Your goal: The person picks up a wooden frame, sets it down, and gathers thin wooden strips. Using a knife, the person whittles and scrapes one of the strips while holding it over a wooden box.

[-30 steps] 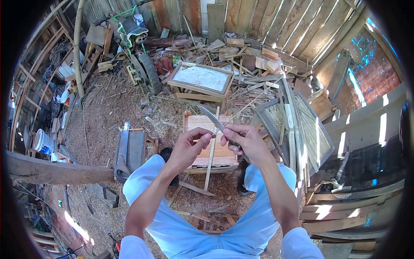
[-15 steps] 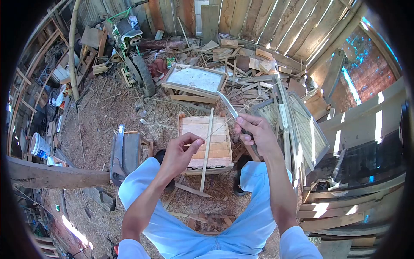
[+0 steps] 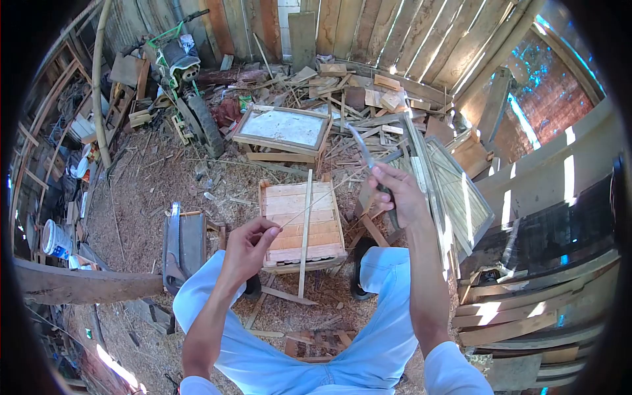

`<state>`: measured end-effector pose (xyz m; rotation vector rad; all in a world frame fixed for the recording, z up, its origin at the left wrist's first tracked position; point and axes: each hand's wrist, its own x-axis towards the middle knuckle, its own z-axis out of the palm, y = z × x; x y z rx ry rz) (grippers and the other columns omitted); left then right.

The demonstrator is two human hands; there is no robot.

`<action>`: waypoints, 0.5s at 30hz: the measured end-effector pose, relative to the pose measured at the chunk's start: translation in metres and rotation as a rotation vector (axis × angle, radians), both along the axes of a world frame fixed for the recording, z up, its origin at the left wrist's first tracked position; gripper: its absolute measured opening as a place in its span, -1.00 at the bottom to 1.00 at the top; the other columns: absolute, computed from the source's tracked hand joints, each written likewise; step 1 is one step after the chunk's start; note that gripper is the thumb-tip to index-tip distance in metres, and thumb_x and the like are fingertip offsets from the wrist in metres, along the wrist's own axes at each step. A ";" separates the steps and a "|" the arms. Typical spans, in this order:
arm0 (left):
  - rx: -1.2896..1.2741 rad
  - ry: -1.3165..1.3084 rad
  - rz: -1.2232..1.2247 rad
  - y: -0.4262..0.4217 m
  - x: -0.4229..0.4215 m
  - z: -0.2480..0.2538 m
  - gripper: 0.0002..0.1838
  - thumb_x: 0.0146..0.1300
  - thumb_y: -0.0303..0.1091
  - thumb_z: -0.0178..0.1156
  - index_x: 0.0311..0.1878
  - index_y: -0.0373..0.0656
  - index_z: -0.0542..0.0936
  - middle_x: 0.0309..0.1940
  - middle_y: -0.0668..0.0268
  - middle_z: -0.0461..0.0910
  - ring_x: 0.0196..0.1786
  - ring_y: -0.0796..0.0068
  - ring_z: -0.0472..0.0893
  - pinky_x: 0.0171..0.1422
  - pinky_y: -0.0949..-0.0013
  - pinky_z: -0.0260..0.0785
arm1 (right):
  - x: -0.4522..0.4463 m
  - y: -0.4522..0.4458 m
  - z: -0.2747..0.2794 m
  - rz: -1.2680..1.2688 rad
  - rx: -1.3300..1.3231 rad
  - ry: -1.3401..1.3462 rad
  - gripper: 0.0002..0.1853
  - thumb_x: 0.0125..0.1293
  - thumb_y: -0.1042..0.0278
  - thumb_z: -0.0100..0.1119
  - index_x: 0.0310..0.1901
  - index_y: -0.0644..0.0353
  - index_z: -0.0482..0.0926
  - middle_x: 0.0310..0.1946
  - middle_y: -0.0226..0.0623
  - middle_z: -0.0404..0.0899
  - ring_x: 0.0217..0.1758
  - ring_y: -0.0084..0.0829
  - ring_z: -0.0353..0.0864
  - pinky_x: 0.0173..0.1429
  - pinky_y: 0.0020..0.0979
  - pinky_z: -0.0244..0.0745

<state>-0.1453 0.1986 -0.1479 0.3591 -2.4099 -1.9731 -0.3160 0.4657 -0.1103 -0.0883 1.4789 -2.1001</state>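
Observation:
My left hand [image 3: 247,246] pinches one end of a thin wooden strip [image 3: 312,205], which slants up to the right over a small wooden crate. In my right hand [image 3: 400,192] is a knife [image 3: 363,149], gripped by its dark handle with the blade pointing up and to the left. The blade looks apart from the strip. Between my knees stands the slatted crate [image 3: 283,222], and a longer, flat wooden stick [image 3: 305,240] lies across its top, reaching past the front edge.
A handsaw [image 3: 172,250] rests on a box by my left knee. Behind the crate is a framed white-topped box [image 3: 280,126], backed by scrap wood [image 3: 355,92]. A motorbike [image 3: 191,99] stands at back left. Framed panels [image 3: 454,191] lean at right. Shavings cover the ground.
My left hand has moved left and slightly down with the strip. The knife has come away from the strip, tilting more upright in my right hand. The view has shifted slightly.

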 end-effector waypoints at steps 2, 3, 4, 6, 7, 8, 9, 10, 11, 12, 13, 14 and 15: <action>-0.009 0.033 -0.010 0.000 0.002 -0.002 -0.81 0.35 -0.30 0.17 -0.20 -0.25 0.58 -0.37 0.49 0.55 -0.28 0.74 0.44 -0.15 0.57 0.31 | -0.006 0.010 0.002 -0.029 -0.037 0.025 -0.68 0.38 0.36 0.09 0.11 0.28 0.50 -0.45 -0.44 0.47 -0.60 -0.72 0.24 -0.64 -0.74 0.05; -0.019 0.058 0.005 0.001 0.003 -0.002 -0.83 0.35 -0.34 0.16 -0.19 -0.27 0.58 -0.39 0.46 0.56 -0.31 0.74 0.44 -0.21 0.57 0.30 | -0.007 0.014 0.001 -0.034 -0.038 0.028 -0.68 0.38 0.36 0.09 0.11 0.28 0.50 -0.45 -0.44 0.47 -0.60 -0.72 0.24 -0.64 -0.74 0.05; -0.029 0.083 0.022 0.002 0.004 -0.002 -0.85 0.35 -0.39 0.15 -0.17 -0.29 0.58 -0.41 0.43 0.56 -0.35 0.75 0.45 -0.27 0.58 0.30 | -0.008 0.015 0.000 -0.024 -0.013 0.040 -0.67 0.38 0.35 0.10 0.11 0.28 0.50 -0.45 -0.43 0.48 -0.60 -0.72 0.24 -0.64 -0.74 0.05; -0.037 0.074 0.005 0.002 0.004 -0.002 -0.85 0.35 -0.39 0.14 -0.17 -0.29 0.58 -0.40 0.43 0.56 -0.36 0.75 0.44 -0.28 0.58 0.30 | -0.009 0.016 -0.002 -0.012 0.009 0.055 -0.67 0.38 0.35 0.10 0.12 0.28 0.50 -0.44 -0.43 0.48 -0.60 -0.72 0.24 -0.64 -0.73 0.05; -0.042 0.065 -0.012 0.003 0.003 -0.002 -0.84 0.36 -0.38 0.14 -0.17 -0.29 0.58 -0.40 0.43 0.56 -0.36 0.75 0.44 -0.28 0.58 0.30 | -0.007 0.014 -0.001 -0.047 0.028 0.064 -0.67 0.38 0.35 0.10 0.12 0.28 0.50 -0.44 -0.42 0.50 -0.59 -0.72 0.25 -0.64 -0.73 0.05; -0.044 0.069 -0.009 0.003 0.002 -0.005 -0.84 0.36 -0.38 0.14 -0.17 -0.29 0.58 -0.40 0.43 0.56 -0.36 0.75 0.44 -0.28 0.58 0.30 | -0.006 0.012 0.001 -0.079 0.046 0.075 -0.67 0.38 0.35 0.10 0.11 0.29 0.50 -0.44 -0.40 0.51 -0.59 -0.71 0.26 -0.64 -0.73 0.05; -0.017 0.050 -0.029 0.003 0.000 -0.007 -0.83 0.36 -0.37 0.13 -0.16 -0.29 0.57 -0.40 0.42 0.56 -0.36 0.74 0.45 -0.29 0.58 0.31 | -0.006 0.010 0.002 -0.074 0.042 0.078 -0.67 0.38 0.35 0.10 0.11 0.29 0.50 -0.44 -0.40 0.51 -0.59 -0.71 0.26 -0.64 -0.73 0.05; 0.009 0.029 -0.049 0.002 0.000 -0.009 -0.82 0.37 -0.36 0.12 -0.15 -0.29 0.57 -0.39 0.41 0.57 -0.36 0.74 0.46 -0.30 0.58 0.31 | -0.005 0.007 0.002 -0.086 0.060 0.109 -0.67 0.38 0.35 0.10 0.11 0.30 0.50 -0.44 -0.39 0.52 -0.59 -0.71 0.27 -0.64 -0.73 0.06; 0.004 0.028 -0.043 0.002 -0.002 -0.010 -0.82 0.37 -0.36 0.12 -0.15 -0.29 0.57 -0.39 0.41 0.57 -0.36 0.74 0.46 -0.30 0.58 0.31 | -0.004 0.004 0.002 -0.096 0.078 0.140 -0.67 0.38 0.35 0.10 0.11 0.31 0.50 -0.44 -0.37 0.54 -0.59 -0.71 0.27 -0.64 -0.72 0.07; 0.048 0.002 -0.068 0.008 -0.010 -0.006 -0.82 0.37 -0.34 0.12 -0.12 -0.27 0.56 -0.40 0.43 0.55 -0.36 0.75 0.45 -0.31 0.60 0.31 | -0.001 0.000 0.003 -0.086 0.072 0.138 -0.67 0.38 0.35 0.10 0.11 0.31 0.50 -0.44 -0.37 0.54 -0.59 -0.71 0.27 -0.64 -0.72 0.07; 0.092 -0.024 -0.089 0.013 -0.016 -0.002 -0.81 0.37 -0.32 0.12 -0.10 -0.24 0.55 -0.42 0.44 0.53 -0.36 0.75 0.44 -0.33 0.62 0.31 | 0.002 -0.007 0.005 -0.040 0.101 0.181 -0.67 0.39 0.35 0.09 0.12 0.31 0.49 -0.44 -0.35 0.55 -0.60 -0.71 0.28 -0.63 -0.71 0.09; 0.086 -0.029 -0.074 0.020 -0.024 0.000 -0.81 0.37 -0.32 0.12 -0.10 -0.24 0.55 -0.42 0.44 0.53 -0.36 0.75 0.44 -0.33 0.62 0.31 | 0.006 -0.013 0.005 0.006 0.130 0.221 -0.66 0.39 0.35 0.09 0.13 0.32 0.49 -0.44 -0.34 0.57 -0.60 -0.71 0.29 -0.63 -0.71 0.11; 0.091 0.050 -0.069 0.029 -0.034 0.000 -0.80 0.37 -0.31 0.13 -0.11 -0.24 0.55 -0.44 0.46 0.51 -0.40 0.76 0.42 -0.38 0.63 0.28 | 0.010 -0.021 0.004 0.020 0.125 0.217 -0.66 0.39 0.35 0.09 0.13 0.32 0.49 -0.44 -0.34 0.57 -0.60 -0.71 0.29 -0.63 -0.71 0.11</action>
